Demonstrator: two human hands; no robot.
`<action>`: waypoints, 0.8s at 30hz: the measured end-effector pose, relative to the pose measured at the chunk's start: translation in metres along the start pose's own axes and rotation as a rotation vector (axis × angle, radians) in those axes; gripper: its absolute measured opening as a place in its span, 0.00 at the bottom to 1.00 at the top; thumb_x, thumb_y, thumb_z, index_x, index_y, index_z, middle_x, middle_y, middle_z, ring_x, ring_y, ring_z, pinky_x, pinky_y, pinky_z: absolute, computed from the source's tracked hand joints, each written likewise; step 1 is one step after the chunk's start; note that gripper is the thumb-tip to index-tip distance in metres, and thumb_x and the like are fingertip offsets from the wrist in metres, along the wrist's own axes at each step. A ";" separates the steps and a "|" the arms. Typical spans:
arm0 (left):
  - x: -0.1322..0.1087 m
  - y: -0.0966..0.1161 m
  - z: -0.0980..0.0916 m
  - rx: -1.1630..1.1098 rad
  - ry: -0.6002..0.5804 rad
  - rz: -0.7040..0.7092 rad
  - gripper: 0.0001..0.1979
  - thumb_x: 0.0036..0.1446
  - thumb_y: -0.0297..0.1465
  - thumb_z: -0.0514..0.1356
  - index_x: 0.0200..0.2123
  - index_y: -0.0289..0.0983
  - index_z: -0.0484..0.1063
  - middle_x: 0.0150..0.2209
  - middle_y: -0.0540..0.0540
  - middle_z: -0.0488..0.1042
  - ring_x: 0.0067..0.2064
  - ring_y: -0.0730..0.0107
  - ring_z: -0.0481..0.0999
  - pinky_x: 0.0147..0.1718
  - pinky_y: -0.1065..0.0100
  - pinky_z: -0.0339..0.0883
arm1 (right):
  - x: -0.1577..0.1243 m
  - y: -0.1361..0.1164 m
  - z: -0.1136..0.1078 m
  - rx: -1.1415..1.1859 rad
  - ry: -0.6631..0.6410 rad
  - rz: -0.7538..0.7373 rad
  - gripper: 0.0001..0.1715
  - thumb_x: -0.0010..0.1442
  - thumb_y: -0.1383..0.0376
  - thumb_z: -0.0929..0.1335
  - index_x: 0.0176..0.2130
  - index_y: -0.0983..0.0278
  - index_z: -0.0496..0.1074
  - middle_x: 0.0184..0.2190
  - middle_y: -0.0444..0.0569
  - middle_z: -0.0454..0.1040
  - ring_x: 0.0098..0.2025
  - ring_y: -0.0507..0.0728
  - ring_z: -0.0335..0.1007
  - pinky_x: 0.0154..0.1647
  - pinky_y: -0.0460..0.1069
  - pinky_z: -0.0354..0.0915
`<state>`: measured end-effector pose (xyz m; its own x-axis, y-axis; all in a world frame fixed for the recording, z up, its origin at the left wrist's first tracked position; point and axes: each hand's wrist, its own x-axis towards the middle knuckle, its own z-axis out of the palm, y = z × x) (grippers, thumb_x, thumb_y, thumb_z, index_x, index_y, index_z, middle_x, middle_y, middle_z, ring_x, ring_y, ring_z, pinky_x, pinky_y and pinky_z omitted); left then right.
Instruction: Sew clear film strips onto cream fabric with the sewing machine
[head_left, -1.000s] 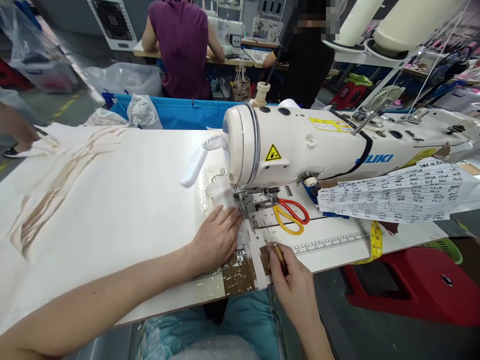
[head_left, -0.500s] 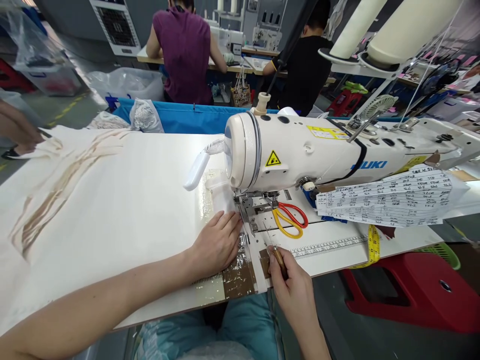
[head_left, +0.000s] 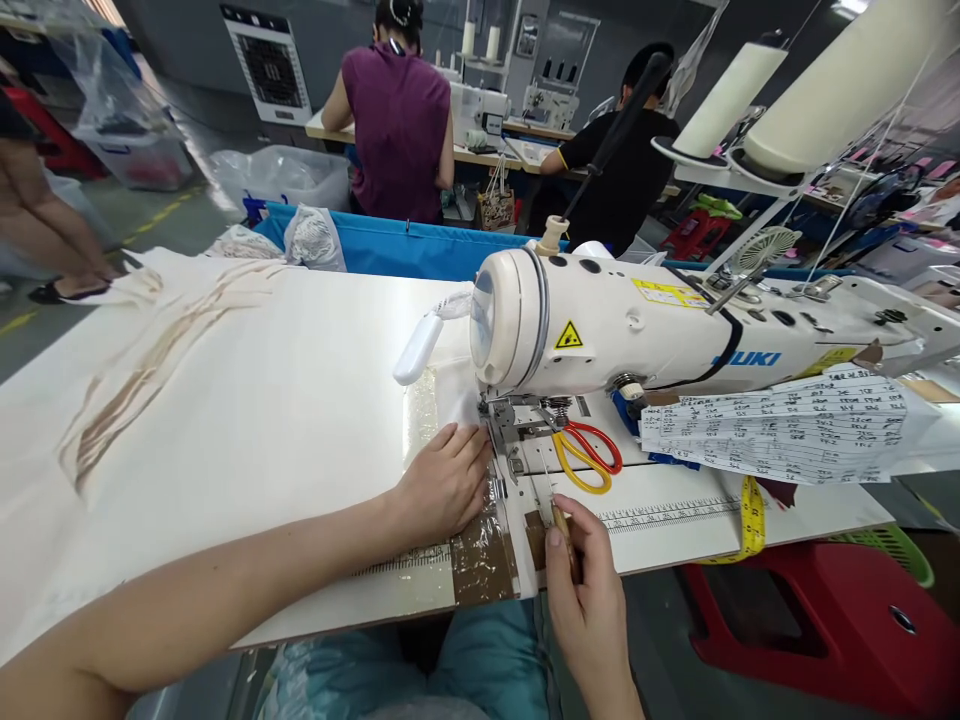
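Observation:
My left hand (head_left: 448, 480) lies flat with its fingers stretched out, pressing on white fabric (head_left: 456, 395) just left of the needle area of the sewing machine (head_left: 592, 320). In my right hand (head_left: 589, 570) is an awl, its wooden handle (head_left: 564, 530) gripped between thumb and fingers. The thin metal tip points up toward the presser foot (head_left: 510, 430). A narrow white strip (head_left: 523, 545) runs between my hands toward the table's front edge. Scissors with red and yellow handles (head_left: 589, 458) lie beside the machine's needle end, beyond my right hand.
Pale fabric strips (head_left: 150, 365) lie on the left of the white table (head_left: 300, 400). Handwritten paper (head_left: 780, 420) rests against the machine, near a yellow tape measure (head_left: 752, 515). A red stool (head_left: 810, 610) stands at right. Two people sit ahead, beyond a blue cloth bin (head_left: 375, 240).
The camera view has tilted slightly up, so the scene sits lower and further right. My left hand stays on the fabric; my right hand still holds the awl near the presser foot.

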<state>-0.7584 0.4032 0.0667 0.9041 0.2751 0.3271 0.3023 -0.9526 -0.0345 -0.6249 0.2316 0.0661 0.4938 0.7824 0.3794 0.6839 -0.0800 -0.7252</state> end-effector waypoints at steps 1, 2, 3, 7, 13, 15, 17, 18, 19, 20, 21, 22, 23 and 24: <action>0.001 -0.001 0.000 -0.002 0.005 -0.002 0.24 0.67 0.34 0.49 0.57 0.23 0.67 0.58 0.31 0.68 0.60 0.49 0.65 0.60 0.51 0.57 | 0.002 -0.003 0.002 0.018 -0.003 -0.044 0.15 0.70 0.65 0.61 0.55 0.62 0.67 0.47 0.54 0.78 0.46 0.56 0.77 0.40 0.46 0.74; 0.002 -0.003 0.000 -0.007 0.010 -0.004 0.23 0.67 0.34 0.49 0.57 0.23 0.67 0.58 0.31 0.68 0.60 0.49 0.65 0.60 0.51 0.57 | 0.004 -0.007 0.005 0.033 -0.013 -0.095 0.14 0.70 0.66 0.61 0.53 0.62 0.68 0.45 0.53 0.78 0.45 0.56 0.77 0.40 0.46 0.74; 0.003 -0.004 0.000 -0.014 0.011 -0.009 0.23 0.67 0.34 0.48 0.57 0.23 0.67 0.58 0.31 0.68 0.60 0.49 0.65 0.59 0.52 0.59 | 0.007 -0.010 0.009 0.041 -0.028 -0.152 0.13 0.69 0.68 0.61 0.52 0.62 0.68 0.42 0.52 0.78 0.43 0.56 0.77 0.39 0.47 0.73; 0.008 -0.008 -0.004 -0.066 -0.022 -0.042 0.21 0.65 0.31 0.50 0.54 0.23 0.68 0.54 0.31 0.70 0.54 0.50 0.68 0.52 0.54 0.66 | 0.020 -0.019 0.025 -0.029 -0.083 -0.336 0.11 0.68 0.70 0.60 0.46 0.64 0.69 0.33 0.49 0.74 0.34 0.55 0.74 0.33 0.47 0.70; 0.013 -0.014 -0.001 -0.169 -0.033 -0.049 0.17 0.63 0.27 0.50 0.50 0.25 0.70 0.51 0.32 0.71 0.50 0.52 0.69 0.48 0.55 0.71 | 0.032 -0.020 0.044 -0.291 -0.073 -0.395 0.14 0.70 0.69 0.58 0.47 0.67 0.71 0.32 0.51 0.75 0.30 0.56 0.74 0.26 0.47 0.65; 0.013 -0.015 0.000 -0.185 -0.024 -0.059 0.17 0.62 0.26 0.50 0.50 0.25 0.70 0.51 0.32 0.71 0.51 0.53 0.69 0.49 0.55 0.71 | 0.034 -0.021 0.046 -0.344 -0.073 -0.405 0.16 0.70 0.68 0.58 0.48 0.69 0.71 0.33 0.52 0.76 0.30 0.57 0.74 0.26 0.48 0.66; 0.013 -0.015 0.001 -0.190 -0.018 -0.072 0.17 0.62 0.26 0.50 0.50 0.25 0.70 0.51 0.32 0.70 0.51 0.53 0.69 0.49 0.56 0.71 | 0.036 -0.022 0.048 -0.379 -0.078 -0.410 0.17 0.70 0.69 0.57 0.48 0.70 0.72 0.33 0.52 0.76 0.29 0.57 0.74 0.25 0.48 0.65; 0.012 -0.015 0.001 -0.190 -0.015 -0.077 0.18 0.61 0.26 0.51 0.51 0.24 0.70 0.51 0.33 0.70 0.51 0.53 0.69 0.49 0.56 0.71 | 0.036 -0.023 0.048 -0.390 -0.082 -0.411 0.17 0.70 0.69 0.57 0.48 0.70 0.72 0.32 0.52 0.76 0.28 0.57 0.74 0.24 0.48 0.65; 0.012 -0.015 0.001 -0.190 -0.011 -0.081 0.18 0.61 0.26 0.51 0.51 0.24 0.69 0.51 0.33 0.70 0.50 0.53 0.69 0.49 0.56 0.71 | 0.036 -0.023 0.048 -0.399 -0.085 -0.409 0.18 0.70 0.69 0.57 0.49 0.70 0.72 0.32 0.52 0.76 0.27 0.56 0.73 0.24 0.48 0.65; 0.012 -0.015 0.001 -0.191 -0.007 -0.085 0.18 0.61 0.26 0.51 0.52 0.23 0.69 0.51 0.33 0.70 0.50 0.53 0.69 0.49 0.56 0.71 | 0.037 -0.023 0.048 -0.409 -0.089 -0.407 0.18 0.70 0.68 0.57 0.49 0.70 0.72 0.32 0.52 0.76 0.27 0.56 0.73 0.23 0.48 0.64; 0.012 -0.015 0.001 -0.191 -0.004 -0.088 0.18 0.61 0.26 0.51 0.52 0.23 0.69 0.51 0.33 0.70 0.50 0.54 0.69 0.48 0.56 0.71 | 0.037 -0.023 0.048 -0.420 -0.092 -0.406 0.18 0.70 0.68 0.56 0.49 0.69 0.72 0.32 0.51 0.76 0.27 0.56 0.73 0.23 0.48 0.64; 0.011 -0.015 0.002 -0.192 -0.003 -0.089 0.18 0.61 0.26 0.51 0.52 0.24 0.69 0.51 0.33 0.70 0.50 0.54 0.69 0.48 0.56 0.71 | 0.037 -0.023 0.048 -0.435 -0.095 -0.405 0.18 0.70 0.68 0.56 0.49 0.69 0.71 0.32 0.51 0.76 0.27 0.56 0.73 0.23 0.48 0.64; 0.011 -0.015 0.002 -0.193 -0.002 -0.089 0.18 0.61 0.26 0.51 0.51 0.24 0.69 0.51 0.33 0.70 0.49 0.54 0.69 0.47 0.56 0.71 | 0.036 -0.023 0.048 -0.453 -0.096 -0.404 0.19 0.70 0.68 0.56 0.49 0.69 0.71 0.33 0.52 0.76 0.27 0.56 0.73 0.23 0.48 0.64; 0.011 -0.015 0.002 -0.193 -0.003 -0.088 0.18 0.61 0.26 0.50 0.51 0.25 0.70 0.51 0.34 0.70 0.50 0.53 0.69 0.47 0.55 0.71 | 0.036 -0.023 0.048 -0.470 -0.095 -0.406 0.19 0.71 0.68 0.56 0.49 0.69 0.71 0.33 0.52 0.76 0.27 0.56 0.73 0.24 0.48 0.64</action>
<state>-0.7523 0.4207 0.0692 0.8775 0.3584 0.3185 0.3168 -0.9320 0.1759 -0.6487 0.2914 0.0683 0.1102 0.8573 0.5028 0.9807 -0.0114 -0.1954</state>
